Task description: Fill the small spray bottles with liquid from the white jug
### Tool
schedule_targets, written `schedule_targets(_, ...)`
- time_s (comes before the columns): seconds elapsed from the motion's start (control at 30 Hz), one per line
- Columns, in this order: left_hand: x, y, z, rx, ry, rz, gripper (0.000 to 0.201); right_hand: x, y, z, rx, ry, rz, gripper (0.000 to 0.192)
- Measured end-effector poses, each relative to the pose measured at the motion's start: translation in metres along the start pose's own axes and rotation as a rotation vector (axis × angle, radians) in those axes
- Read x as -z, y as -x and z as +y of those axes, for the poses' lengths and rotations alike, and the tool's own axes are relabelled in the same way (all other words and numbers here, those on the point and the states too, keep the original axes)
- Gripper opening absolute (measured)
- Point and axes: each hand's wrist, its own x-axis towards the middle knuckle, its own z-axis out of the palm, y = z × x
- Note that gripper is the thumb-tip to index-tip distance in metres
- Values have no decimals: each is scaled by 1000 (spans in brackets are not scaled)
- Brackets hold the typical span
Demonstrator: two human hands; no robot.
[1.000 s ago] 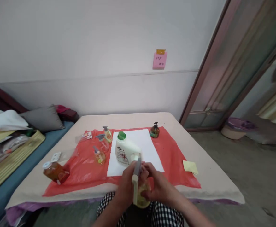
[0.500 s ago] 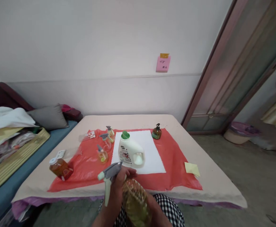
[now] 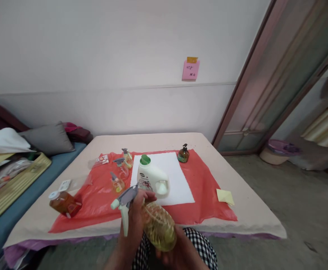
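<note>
A clear spray bottle (image 3: 159,227) of yellow-green liquid lies tilted over my lap, its grey and pale green trigger head pointing left. My left hand (image 3: 137,210) is wrapped round the neck, just below the trigger. Under the base, my right hand (image 3: 175,249) grips the bottle; some of its fingers are hidden beneath. Beyond them, a white jug (image 3: 151,178) with a green cap stands on a white sheet (image 3: 177,187). Smaller spray bottles, one clear (image 3: 122,169), one with a yellow spot (image 3: 118,184) and one patterned (image 3: 128,159), stand left of the jug.
A red plastic sheet (image 3: 208,195) covers the middle of the table (image 3: 253,210). On it stands a dark pump bottle (image 3: 183,154) at the back right. A jar of amber liquid (image 3: 65,204) lies tilted at left; yellow notes (image 3: 225,197) lie at right.
The spray bottle's base has swung up and more of it shows. My right hand has moved under the base. The view has shifted slightly.
</note>
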Motion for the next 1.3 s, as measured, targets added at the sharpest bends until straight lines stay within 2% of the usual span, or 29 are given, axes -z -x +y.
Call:
schedule_targets(0.07,1,1,-2,10,-19,16,24,-2,0,-5,288,138,110,81)
schedule_targets(0.13,0,2,-2,25,-13,53,24,-3,-1,-11,495,335,197,89)
schedule_targets(0.27,-7,-8,3,7,91,148,24,8,-7,-18,706,701,295,72)
schedule_targets(0.37,-9,-31,16,-84,291,227,25,19,-12,-22,823,807,395,65)
schedule_targets(0.47,-5,-58,32,-97,469,259,30,21,-17,-35,754,743,473,74)
schedule_targets(0.57,6,-78,43,-112,513,322,36,11,-24,-60,683,680,519,77)
schedule_targets(0.67,16,-87,41,-78,539,388,41,-1,-37,-92,660,691,513,77)
schedule_targets(0.77,24,-88,30,-3,524,432,44,-7,-52,-122,629,748,465,76)
schedule_targets(1.0,30,-82,17,19,534,447,40,-22,-62,-177,552,1129,481,71)
schedule_targets(1.13,32,-80,15,5,530,435,37,-43,-62,-204,542,1406,423,71)
schedule_targets(1.3,34,-78,10,63,528,421,35,-72,-78,-224,547,1598,470,76)
